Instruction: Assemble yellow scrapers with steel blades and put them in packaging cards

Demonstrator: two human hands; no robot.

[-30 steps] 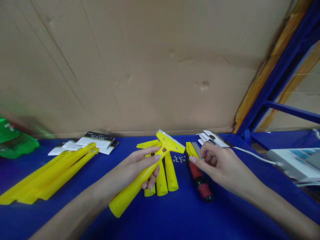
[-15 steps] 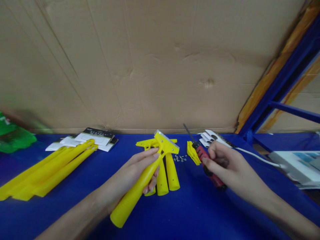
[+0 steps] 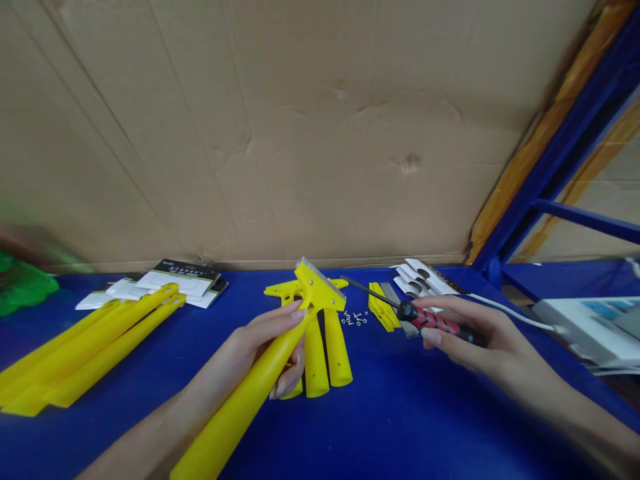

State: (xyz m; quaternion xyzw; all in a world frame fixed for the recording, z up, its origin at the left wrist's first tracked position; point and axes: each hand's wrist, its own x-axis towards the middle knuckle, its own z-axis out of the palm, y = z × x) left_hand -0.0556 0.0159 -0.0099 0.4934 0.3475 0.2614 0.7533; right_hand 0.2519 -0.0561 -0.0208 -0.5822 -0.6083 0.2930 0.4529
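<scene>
My left hand point(image 3: 273, 343) is wrapped around the neck of a yellow scraper point(image 3: 250, 390), its wide head with a blade edge tilted up and away from me. Two small screws show in that head. In my right hand point(image 3: 475, 333) is a red and black screwdriver point(image 3: 440, 323), held by the handle, its thin shaft pointing left toward the scraper head. The tip looks close to the head; I cannot tell if they touch. Several more yellow scraper handles point(image 3: 337, 350) lie beneath the held one. Small screws and nuts point(image 3: 356, 319) are scattered just right of them.
Yellow clamp plates point(image 3: 383, 308) and metal blades point(image 3: 390, 293) lie right of the screws. White cards point(image 3: 425, 280) stand behind them. Long yellow handles point(image 3: 95, 347) and packaged cards point(image 3: 180, 277) lie left. A white power strip point(image 3: 595, 333) sits right; cardboard point(image 3: 320, 133) backs the blue table.
The screwdriver has swung from upright-slanted to nearly level, its tip now nearer the scraper head. My left hand still grips the scraper, and the view has shifted slightly.
</scene>
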